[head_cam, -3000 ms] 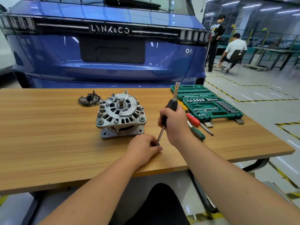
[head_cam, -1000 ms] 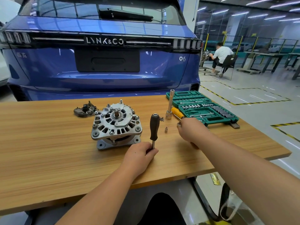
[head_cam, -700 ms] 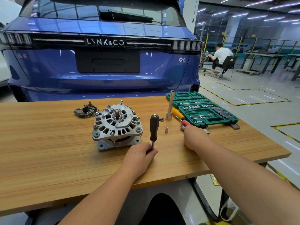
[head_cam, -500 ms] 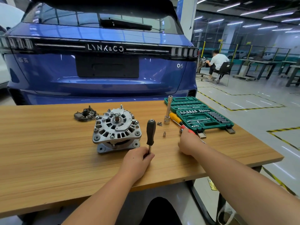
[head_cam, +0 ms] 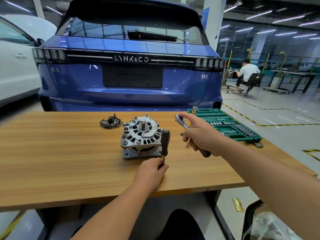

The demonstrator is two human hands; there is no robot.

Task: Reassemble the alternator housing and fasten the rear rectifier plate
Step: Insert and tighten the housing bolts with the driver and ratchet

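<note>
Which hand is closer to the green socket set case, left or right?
Right. The right hand, gripping a ratchet, is beside the green socket set case; the left hand is at the table's near edge, past the alternator.

Single head-worn wide-angle view, looking forward and down.

The camera sits above a wooden table (head_cam: 69, 161), close to the person's forearms, facing a blue car (head_cam: 129, 87) just behind it; the workshop floor stretches away at right.

Bright ceiling strip lights, glossy reflections, wide-angle edge distortion, slight blur
</note>
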